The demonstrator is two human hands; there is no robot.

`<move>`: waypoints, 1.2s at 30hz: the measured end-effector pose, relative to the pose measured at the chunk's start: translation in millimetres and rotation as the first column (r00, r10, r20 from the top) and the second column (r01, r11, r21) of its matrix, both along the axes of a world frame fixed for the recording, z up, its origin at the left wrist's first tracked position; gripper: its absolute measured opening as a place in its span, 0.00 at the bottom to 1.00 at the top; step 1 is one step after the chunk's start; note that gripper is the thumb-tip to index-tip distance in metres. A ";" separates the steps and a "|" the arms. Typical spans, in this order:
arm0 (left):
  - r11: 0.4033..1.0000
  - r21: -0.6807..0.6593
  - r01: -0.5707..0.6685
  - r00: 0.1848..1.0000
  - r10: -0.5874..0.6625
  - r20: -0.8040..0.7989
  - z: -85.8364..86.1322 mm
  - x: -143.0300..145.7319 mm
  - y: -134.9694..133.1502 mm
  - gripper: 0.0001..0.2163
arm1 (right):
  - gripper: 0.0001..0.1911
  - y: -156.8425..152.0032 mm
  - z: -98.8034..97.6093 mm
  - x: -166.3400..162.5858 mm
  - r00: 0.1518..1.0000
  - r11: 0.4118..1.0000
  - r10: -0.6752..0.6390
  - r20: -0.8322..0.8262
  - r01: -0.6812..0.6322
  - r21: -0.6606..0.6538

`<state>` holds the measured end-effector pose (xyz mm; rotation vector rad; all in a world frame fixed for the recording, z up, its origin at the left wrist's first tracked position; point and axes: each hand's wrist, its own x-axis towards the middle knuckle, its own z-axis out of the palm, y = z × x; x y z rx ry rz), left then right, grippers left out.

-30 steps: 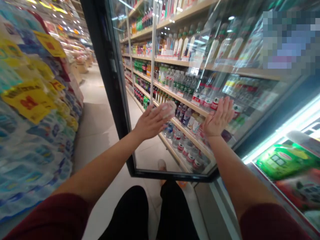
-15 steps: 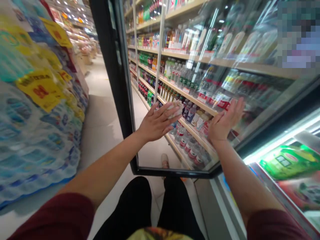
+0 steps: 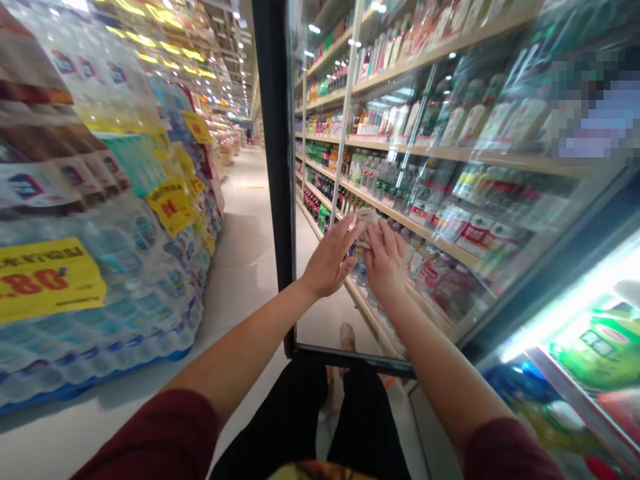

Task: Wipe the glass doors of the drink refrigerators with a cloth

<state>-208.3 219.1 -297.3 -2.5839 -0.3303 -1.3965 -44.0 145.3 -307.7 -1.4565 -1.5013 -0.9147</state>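
Note:
A crumpled whitish cloth is against the glass panel of a black-framed door. My left hand reaches it from the left, its fingertips on the cloth's edge and the thumb held lower. From the right, my right hand has its fingers bent over the cloth's right side. Both hands grip the cloth between them, roughly mid-panel. Part of the cloth is hidden under the fingers.
Stacked bottle packs with yellow price signs stand to the left, beside a tiled aisle. Shelves of bottled drinks show through the glass. At right, a lit cooler holds a green package. My legs are below the door's lower frame.
My right hand has moved left from the glass to the cloth, joining my left hand. The left hand has shifted to the cloth's left side. The view has turned a little left.

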 end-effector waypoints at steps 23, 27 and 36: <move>0.887 0.249 -0.389 0.913 0.334 0.234 -48.1 12.9 86.2 0.35 | 0.37 -25.0 -55.0 67.4 0.930 0.998 -0.027 0.366 0.047 -0.047; 0.889 0.253 -0.382 0.915 0.324 0.241 -47.7 15.4 90.6 0.35 | 0.37 -34.3 -27.8 107.3 0.959 0.975 -0.212 0.187 0.195 0.105; 0.876 0.281 -0.391 0.910 0.322 0.262 -45.8 19.2 95.5 0.35 | 0.39 -36.4 -48.7 94.4 0.947 0.973 -0.231 0.222 0.227 0.040</move>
